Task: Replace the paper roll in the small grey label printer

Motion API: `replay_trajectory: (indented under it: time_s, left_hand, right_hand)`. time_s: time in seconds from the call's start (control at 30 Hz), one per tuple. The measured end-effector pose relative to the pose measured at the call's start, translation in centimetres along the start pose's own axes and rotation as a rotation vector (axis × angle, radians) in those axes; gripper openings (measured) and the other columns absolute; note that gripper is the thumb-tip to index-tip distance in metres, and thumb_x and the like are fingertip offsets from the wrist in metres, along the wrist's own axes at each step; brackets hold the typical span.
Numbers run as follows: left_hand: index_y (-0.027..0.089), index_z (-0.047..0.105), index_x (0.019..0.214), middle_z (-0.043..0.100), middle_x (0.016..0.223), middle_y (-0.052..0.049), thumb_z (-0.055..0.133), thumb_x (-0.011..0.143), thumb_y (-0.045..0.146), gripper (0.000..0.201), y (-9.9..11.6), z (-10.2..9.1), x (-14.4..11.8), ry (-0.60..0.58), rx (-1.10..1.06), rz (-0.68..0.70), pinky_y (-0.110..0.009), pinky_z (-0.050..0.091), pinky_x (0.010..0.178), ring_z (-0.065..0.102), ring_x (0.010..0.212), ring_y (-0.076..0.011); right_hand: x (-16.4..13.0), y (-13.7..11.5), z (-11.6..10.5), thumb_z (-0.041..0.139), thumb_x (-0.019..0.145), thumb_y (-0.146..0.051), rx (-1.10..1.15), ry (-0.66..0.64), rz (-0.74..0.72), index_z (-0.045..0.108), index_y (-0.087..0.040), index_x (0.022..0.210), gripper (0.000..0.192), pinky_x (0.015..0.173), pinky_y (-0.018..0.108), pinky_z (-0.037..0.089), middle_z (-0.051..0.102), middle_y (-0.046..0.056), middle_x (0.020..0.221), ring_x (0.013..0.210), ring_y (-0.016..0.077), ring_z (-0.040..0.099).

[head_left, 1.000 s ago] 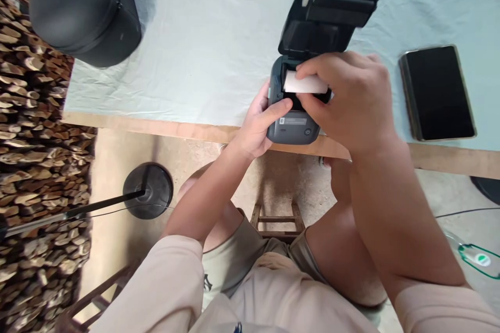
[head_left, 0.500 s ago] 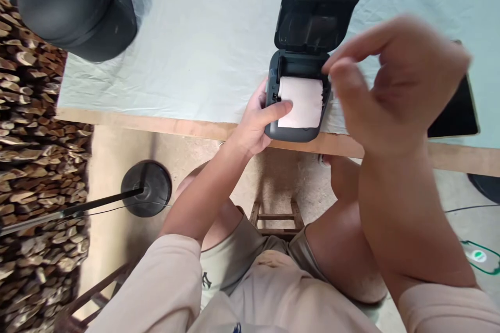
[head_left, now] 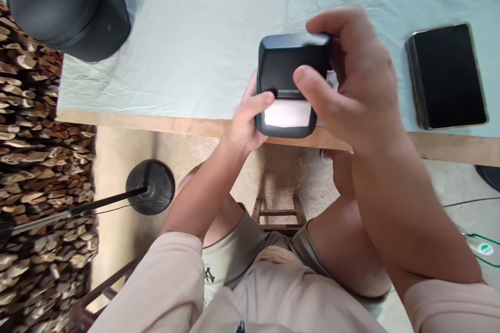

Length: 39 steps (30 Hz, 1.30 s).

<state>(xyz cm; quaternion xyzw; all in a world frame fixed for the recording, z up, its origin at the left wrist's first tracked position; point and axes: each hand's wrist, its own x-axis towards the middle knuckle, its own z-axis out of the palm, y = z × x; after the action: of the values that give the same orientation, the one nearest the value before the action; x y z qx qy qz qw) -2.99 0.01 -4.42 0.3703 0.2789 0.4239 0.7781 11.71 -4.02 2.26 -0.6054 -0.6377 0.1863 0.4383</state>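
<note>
- Printer (head_left: 291, 80) sits at the near edge of the table (head_left: 203, 47), on the cloth, lid down.
- Left hand (head_left: 246, 119) against its left side; right hand (head_left: 347, 83) over its right side and back.
- Paper strip (head_left: 287, 114) lies on the printer's front.
- Phone (head_left: 447, 75) flat on the table, right of the printer, apart.
- Case (head_left: 66, 5) at the far left corner.
- Stand base (head_left: 150, 187) on the floor, below left.

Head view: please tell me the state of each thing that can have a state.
Printer: lid down, white paper sticking out at the front.
Left hand: holds the printer's left side.
Right hand: grips the lid, thumb on top.
Phone: screen dark, lying flat on the cloth.
Black case: closed.
</note>
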Motion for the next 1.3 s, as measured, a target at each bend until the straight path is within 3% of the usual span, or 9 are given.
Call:
replay_trajectory:
  time_s: [0.1,0.23,0.33,0.47,0.57,0.7,0.87,1.07,1.3]
  left_hand:
    - [0.021,0.062,0.097,0.069,0.111,-0.004,0.054,0.083,0.059,0.041,-0.5,-0.4,0.2,0.086,-0.020,0.025,-0.046,0.049,0.109,0.037,0.145,-0.0317]
    - [0.022,0.062,0.092,0.071,0.107,-0.006,0.058,0.081,0.056,0.037,-0.5,-0.6,0.4,0.081,-0.028,0.006,-0.040,0.048,0.110,0.038,0.144,-0.0318]
    - [0.020,0.062,0.099,0.071,0.103,-0.007,0.051,0.087,0.047,0.031,0.3,0.1,0.1,0.074,-0.048,-0.050,-0.041,0.049,0.108,0.041,0.142,-0.0310]
    - [0.018,0.062,0.098,0.071,0.101,-0.008,0.047,0.091,0.036,0.024,1.0,0.6,-0.2,0.145,-0.030,-0.094,-0.038,0.047,0.110,0.041,0.143,-0.0281]
    - [0.019,0.062,0.086,0.072,0.096,-0.008,0.049,0.091,0.040,0.025,0.8,0.2,-0.1,0.206,-0.013,-0.097,-0.035,0.048,0.109,0.044,0.141,-0.0282]
    - [0.016,0.062,0.086,0.070,0.091,-0.006,0.047,0.093,0.039,0.028,0.5,0.2,-0.1,0.123,-0.070,-0.036,-0.040,0.049,0.109,0.043,0.141,-0.0292]
    - [0.017,0.063,0.110,0.067,0.121,-0.006,0.032,0.095,0.060,0.055,1.4,1.5,0.3,0.034,-0.060,-0.105,-0.038,0.042,0.116,0.031,0.148,-0.0263]
    - [0.018,0.064,0.111,0.067,0.120,-0.004,0.025,0.095,0.062,0.060,1.4,1.4,0.6,0.059,-0.100,-0.162,-0.038,0.046,0.113,0.034,0.147,-0.0250]
    - [0.019,0.064,0.085,0.072,0.096,-0.003,0.047,0.091,0.053,0.039,0.7,0.4,0.6,0.161,-0.143,-0.159,-0.039,0.051,0.109,0.044,0.141,-0.0265]
  right_hand:
    - [-0.1,-0.3,0.3,0.056,0.082,-0.026,-0.061,-0.076,0.056,0.047,-0.025,0.122,0.042,0.082,0.031,0.051,0.058,0.002,0.125,0.108,0.0185,0.058]
    - [-0.1,-0.6,0.2,0.057,0.082,-0.025,-0.077,-0.111,-0.011,0.048,-0.026,0.121,0.040,0.077,0.032,0.050,0.058,0.000,0.127,0.115,0.0216,0.056]
    - [0.0,-0.5,0.1,0.057,0.084,-0.021,-0.032,-0.127,-0.057,0.049,-0.025,0.119,0.036,0.083,0.034,0.051,0.057,-0.001,0.128,0.124,0.0227,0.052]
    - [0.1,-0.2,0.2,0.062,0.080,-0.019,0.022,-0.096,-0.081,0.050,-0.016,0.120,0.042,0.107,0.040,0.045,0.058,0.001,0.124,0.119,0.0216,0.053]
    - [0.0,-0.1,0.3,0.062,0.078,-0.017,0.033,-0.097,-0.058,0.049,-0.017,0.121,0.045,0.101,0.038,0.048,0.057,0.001,0.126,0.117,0.0206,0.054]
    - [0.1,0.1,-0.1,0.061,0.080,-0.023,-0.004,-0.104,-0.043,0.045,-0.024,0.121,0.044,0.090,0.034,0.051,0.056,0.000,0.129,0.116,0.0187,0.055]
    - [0.8,0.8,-1.6,0.055,0.084,-0.026,-0.120,-0.015,0.004,0.050,-0.022,0.113,0.030,0.097,0.035,0.049,0.060,0.004,0.121,0.111,0.0167,0.059]
    - [1.1,1.2,-2.3,0.069,0.071,-0.024,-0.083,-0.211,-0.019,0.052,-0.027,0.120,0.052,0.095,0.035,0.053,0.055,0.002,0.124,0.117,0.0190,0.056]
    - [0.8,-1.3,-2.8,0.073,0.068,-0.015,-0.185,-0.221,-0.062,0.051,-0.034,0.121,0.060,0.090,0.034,0.057,0.053,0.001,0.127,0.115,0.0199,0.056]
